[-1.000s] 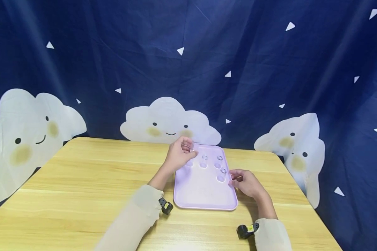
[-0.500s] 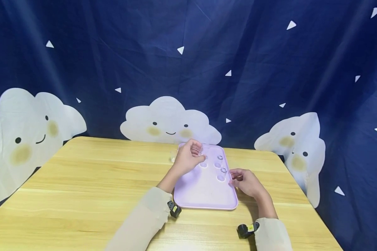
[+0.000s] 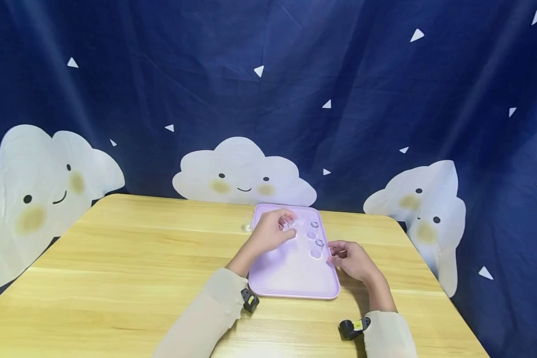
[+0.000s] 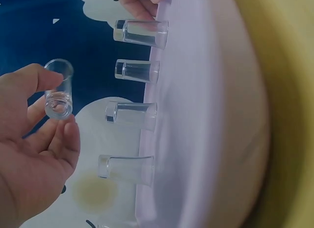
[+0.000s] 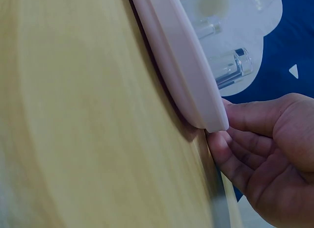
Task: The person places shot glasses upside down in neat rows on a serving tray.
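My left hand (image 3: 272,231) is over the far part of the lilac tray (image 3: 291,278). Its thumb and fingers pinch a small clear glass (image 4: 59,90), plainly seen in the left wrist view with its thick base toward that camera. Several similar glasses (image 4: 140,33) stand thick base up in a row on the tray in that view. In the head view two glasses (image 3: 319,248) show near the tray's right side; my left hand hides others. My right hand (image 3: 351,259) grips the tray's right rim (image 5: 216,108) between thumb and fingers.
Another clear glass (image 3: 248,222) is at the tray's far left edge; whether it stands on the tray or the table I cannot tell. The wooden table (image 3: 138,278) extends around the tray. Behind it hangs a dark blue cloth (image 3: 215,74) with printed clouds.
My left hand has moved right over the tray, then slightly down, with the glass. The glass at the tray's left edge has come out from behind it. My right hand has stayed on the rim.
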### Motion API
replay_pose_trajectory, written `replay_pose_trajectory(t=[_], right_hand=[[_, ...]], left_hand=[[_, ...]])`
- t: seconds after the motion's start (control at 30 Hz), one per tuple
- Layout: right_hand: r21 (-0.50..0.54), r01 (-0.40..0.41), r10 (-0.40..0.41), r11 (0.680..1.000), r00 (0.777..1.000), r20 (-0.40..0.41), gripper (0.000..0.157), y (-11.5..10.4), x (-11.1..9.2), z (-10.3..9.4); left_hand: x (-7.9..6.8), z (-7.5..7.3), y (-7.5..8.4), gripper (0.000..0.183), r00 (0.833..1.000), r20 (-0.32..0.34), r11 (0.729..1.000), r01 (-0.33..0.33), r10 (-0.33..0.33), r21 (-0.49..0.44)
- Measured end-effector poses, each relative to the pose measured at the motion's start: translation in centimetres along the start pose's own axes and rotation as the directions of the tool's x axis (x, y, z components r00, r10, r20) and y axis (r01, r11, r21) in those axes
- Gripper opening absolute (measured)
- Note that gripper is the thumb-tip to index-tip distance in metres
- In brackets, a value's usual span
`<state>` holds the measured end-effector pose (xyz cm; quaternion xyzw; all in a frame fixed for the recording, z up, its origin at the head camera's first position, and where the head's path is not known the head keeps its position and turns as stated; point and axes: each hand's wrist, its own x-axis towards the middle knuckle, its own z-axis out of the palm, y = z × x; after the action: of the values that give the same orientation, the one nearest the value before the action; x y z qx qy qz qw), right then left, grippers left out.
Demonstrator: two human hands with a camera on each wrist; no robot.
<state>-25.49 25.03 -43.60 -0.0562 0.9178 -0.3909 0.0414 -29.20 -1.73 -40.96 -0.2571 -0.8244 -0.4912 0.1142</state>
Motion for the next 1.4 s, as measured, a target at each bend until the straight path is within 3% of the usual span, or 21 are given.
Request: replay_pose_trajectory(t=[0.17,0.57,1.4], right_hand=[[-0.002,-0.005,0.005,1.0,1.0,-0.001,0.034,0.02,0.03,0.06],[0.006,-0.003,0.003,1.0,1.0,0.002,0.035,0.04,0.02,-0.06],[-0.003,0.01,-0.009,1.0,1.0,0.006,0.036,0.12,0.06,-0.13]], left_hand=[[-0.05,-0.19,-0.13,0.031,0.996,0.07,0.996,-0.057,0.052,0.07],[-0.22,-0.37,-0.11,0.032,0.986,0.162,0.981,-0.004,-0.027,0.192],[-0.31,0.19,-0.64,0.034,0.983,0.155,0.979,0.064,-0.096,0.195]])
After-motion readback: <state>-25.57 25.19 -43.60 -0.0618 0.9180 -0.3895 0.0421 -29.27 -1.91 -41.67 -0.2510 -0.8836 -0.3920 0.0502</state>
